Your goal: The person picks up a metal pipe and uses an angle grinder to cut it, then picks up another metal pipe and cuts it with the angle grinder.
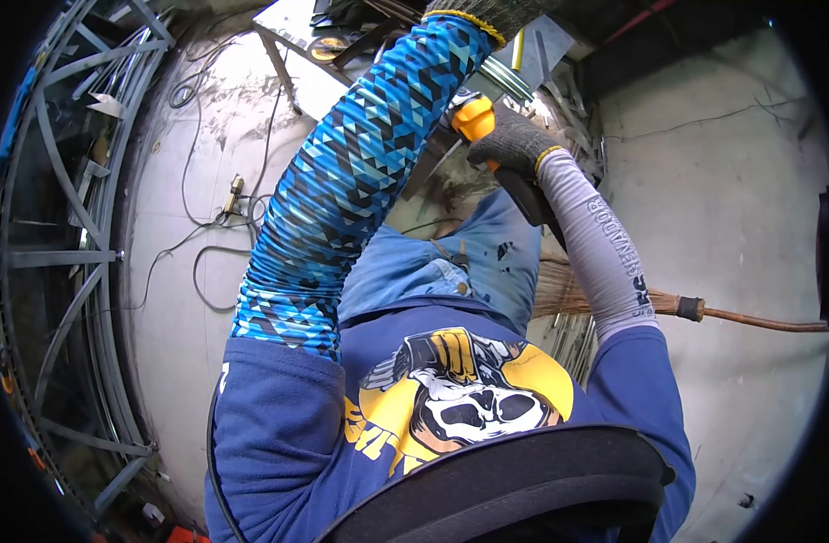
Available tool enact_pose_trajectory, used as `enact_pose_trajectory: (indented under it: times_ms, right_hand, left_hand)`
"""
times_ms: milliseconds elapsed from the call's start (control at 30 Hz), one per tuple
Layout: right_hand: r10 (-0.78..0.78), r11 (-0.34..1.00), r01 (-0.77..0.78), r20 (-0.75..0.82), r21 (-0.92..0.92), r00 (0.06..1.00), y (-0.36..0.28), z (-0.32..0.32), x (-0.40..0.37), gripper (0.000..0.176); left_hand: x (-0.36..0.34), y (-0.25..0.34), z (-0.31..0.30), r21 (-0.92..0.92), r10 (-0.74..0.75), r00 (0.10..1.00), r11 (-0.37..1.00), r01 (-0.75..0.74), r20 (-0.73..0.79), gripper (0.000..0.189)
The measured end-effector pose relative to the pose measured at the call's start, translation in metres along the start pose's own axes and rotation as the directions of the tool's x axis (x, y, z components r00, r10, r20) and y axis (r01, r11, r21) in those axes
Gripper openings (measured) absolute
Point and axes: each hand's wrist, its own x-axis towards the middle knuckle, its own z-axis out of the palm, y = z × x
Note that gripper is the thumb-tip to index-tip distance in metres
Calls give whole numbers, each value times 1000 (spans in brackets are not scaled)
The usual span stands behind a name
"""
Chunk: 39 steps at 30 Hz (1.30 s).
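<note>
My right hand (516, 143), in a dark knit glove with a yellow cuff, is wrapped round the body of a yellow and black power tool (474, 119). The tool's black rear end points down beside my thigh, while its front is partly hidden behind my left forearm. My left arm, in a blue patterned sleeve, reaches across to the top edge. Only the cuff and back of my gloved left hand (500, 13) show there; its fingers are hidden, and so is anything they hold.
Metal trusses (61, 259) stand along the left. A cable (200, 262) loops over the floor near a brass-coloured fitting (236, 188). A bench (297, 77) holding metal pieces is ahead. The broom (568, 288) lies at the right, behind my right arm.
</note>
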Motion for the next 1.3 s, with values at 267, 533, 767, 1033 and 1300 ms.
enact_pose_trajectory:
  times_ms: [267,533,767,1033,1300]
  right_hand:
    - [11,993,-11,3,115,1000,3,7,2,92]
    - [89,943,-73,-32,326,996,29,37,22,71]
    - [0,989,18,-120,148,993,24,35,21,79]
    - [46,997,-35,-147,74,988,21,30,24,83]
    - [125,946,-108,-37,306,991,12,25,19,80]
  left_hand:
    - [2,0,1,66,-73,997,995,74,-22,42]
    - [2,25,-13,117,-253,966,962,246,45,43]
    - [11,-26,8,509,360,917,764,-396,173,27]
    - [8,-29,11,541,421,894,722,-431,150,24]
    - [1,2,-2,7,-92,991,996,92,99,39]
